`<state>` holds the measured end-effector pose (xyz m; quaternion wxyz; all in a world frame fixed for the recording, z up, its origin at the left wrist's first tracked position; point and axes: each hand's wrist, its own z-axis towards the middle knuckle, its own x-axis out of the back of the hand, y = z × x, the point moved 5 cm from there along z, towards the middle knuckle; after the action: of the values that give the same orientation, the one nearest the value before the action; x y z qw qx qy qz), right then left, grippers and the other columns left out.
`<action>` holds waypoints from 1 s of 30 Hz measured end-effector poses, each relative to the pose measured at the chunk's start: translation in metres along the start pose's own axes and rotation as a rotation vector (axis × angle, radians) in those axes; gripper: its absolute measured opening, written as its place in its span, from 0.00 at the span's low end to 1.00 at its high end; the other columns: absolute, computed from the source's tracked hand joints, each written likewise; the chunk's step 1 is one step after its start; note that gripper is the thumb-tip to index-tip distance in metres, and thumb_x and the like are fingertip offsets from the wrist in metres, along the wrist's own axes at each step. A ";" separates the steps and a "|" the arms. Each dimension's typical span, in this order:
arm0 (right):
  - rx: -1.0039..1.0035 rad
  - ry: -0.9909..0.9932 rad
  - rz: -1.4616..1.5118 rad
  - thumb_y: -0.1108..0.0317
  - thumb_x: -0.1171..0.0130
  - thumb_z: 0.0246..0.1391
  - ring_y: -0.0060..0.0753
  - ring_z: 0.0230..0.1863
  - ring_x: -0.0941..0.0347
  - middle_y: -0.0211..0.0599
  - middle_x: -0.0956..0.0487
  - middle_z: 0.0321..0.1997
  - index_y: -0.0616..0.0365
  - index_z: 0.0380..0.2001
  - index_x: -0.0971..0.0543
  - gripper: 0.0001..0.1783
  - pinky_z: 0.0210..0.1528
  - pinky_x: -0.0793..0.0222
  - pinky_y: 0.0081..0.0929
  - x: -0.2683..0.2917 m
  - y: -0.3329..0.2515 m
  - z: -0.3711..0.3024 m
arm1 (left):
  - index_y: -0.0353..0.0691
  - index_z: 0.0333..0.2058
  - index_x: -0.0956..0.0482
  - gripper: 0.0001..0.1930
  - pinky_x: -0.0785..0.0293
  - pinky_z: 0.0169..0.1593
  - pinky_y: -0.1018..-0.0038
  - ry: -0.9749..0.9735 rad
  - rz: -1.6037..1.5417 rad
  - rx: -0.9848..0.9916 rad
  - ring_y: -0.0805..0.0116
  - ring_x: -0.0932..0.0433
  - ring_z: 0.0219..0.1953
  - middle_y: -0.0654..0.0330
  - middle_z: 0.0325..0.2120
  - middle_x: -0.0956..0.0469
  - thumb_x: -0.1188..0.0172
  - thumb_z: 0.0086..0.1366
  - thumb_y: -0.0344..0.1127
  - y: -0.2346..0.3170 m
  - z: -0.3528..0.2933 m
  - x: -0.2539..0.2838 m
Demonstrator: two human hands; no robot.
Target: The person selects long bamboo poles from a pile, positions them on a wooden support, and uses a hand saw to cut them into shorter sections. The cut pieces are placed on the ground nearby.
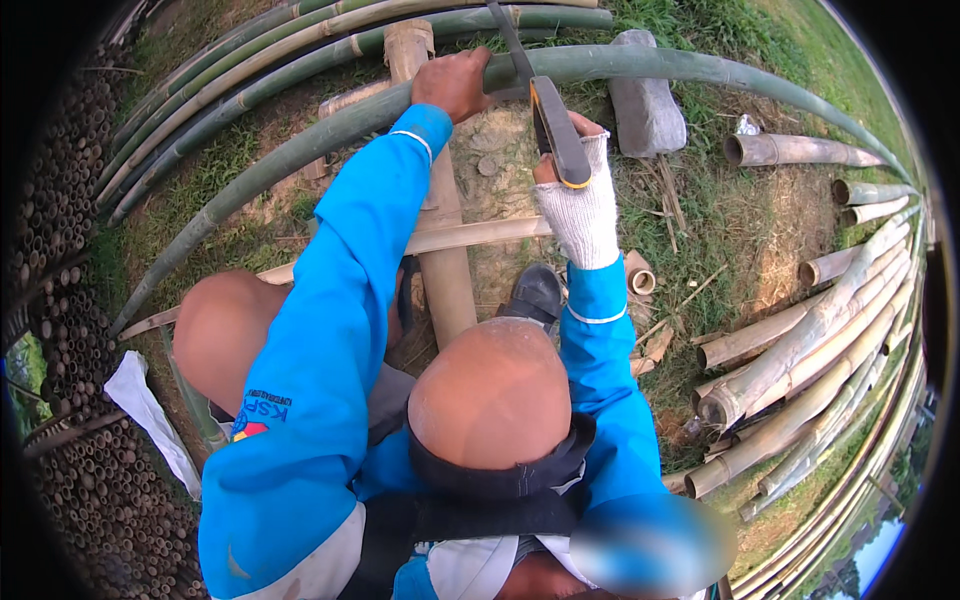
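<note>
A long green bamboo pole crosses in front of me, bending across the view from lower left to far right. My left hand is bare and wrapped over the pole from above, near its middle. In my right hand, which wears a white knit glove with the fingertips bare, is the dark handle with yellow trim of a handsaw. The saw's blade lies across the pole just right of my left hand. Whether it has cut into the bamboo I cannot tell. The handle partly hides my right fingers.
Below the pole, a thick bamboo support meets a split bamboo strip. A grey stone block sits by the pole. Cut bamboo is piled at right, and more green poles lie far left. A white sack lies at left.
</note>
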<state>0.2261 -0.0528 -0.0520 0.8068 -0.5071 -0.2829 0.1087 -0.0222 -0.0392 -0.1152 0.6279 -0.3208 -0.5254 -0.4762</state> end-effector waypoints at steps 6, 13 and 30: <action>-0.159 -0.079 -0.017 0.78 0.40 0.57 0.27 0.39 0.27 0.38 0.25 0.48 0.58 0.67 0.31 0.34 0.45 0.27 0.29 0.028 -0.020 -0.111 | 0.47 0.57 0.23 0.33 0.14 0.49 0.52 -0.050 -0.001 0.037 0.48 0.13 0.48 0.53 0.47 0.14 0.20 0.55 0.47 -0.013 -0.011 -0.003; -0.180 -0.056 -0.137 0.77 0.43 0.59 0.35 0.51 0.27 0.44 0.26 0.56 0.63 0.65 0.31 0.29 0.57 0.30 0.33 0.068 -0.037 -0.183 | 0.45 0.55 0.22 0.31 0.14 0.48 0.51 -0.063 -0.011 0.052 0.47 0.12 0.46 0.50 0.45 0.13 0.20 0.55 0.46 -0.015 -0.015 -0.005; -0.679 -0.071 0.176 0.78 0.39 0.60 0.26 0.36 0.27 0.37 0.25 0.46 0.58 0.66 0.30 0.30 0.44 0.27 0.27 0.081 -0.035 -0.233 | 0.44 0.55 0.21 0.31 0.13 0.48 0.49 -0.179 -0.015 0.017 0.44 0.11 0.43 0.45 0.39 0.12 0.22 0.56 0.48 -0.014 -0.004 0.003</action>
<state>0.4205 -0.2078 -0.0686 0.5692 -0.7649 -0.2860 0.0952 -0.0341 -0.0481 -0.1142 0.5775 -0.3527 -0.5857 -0.4461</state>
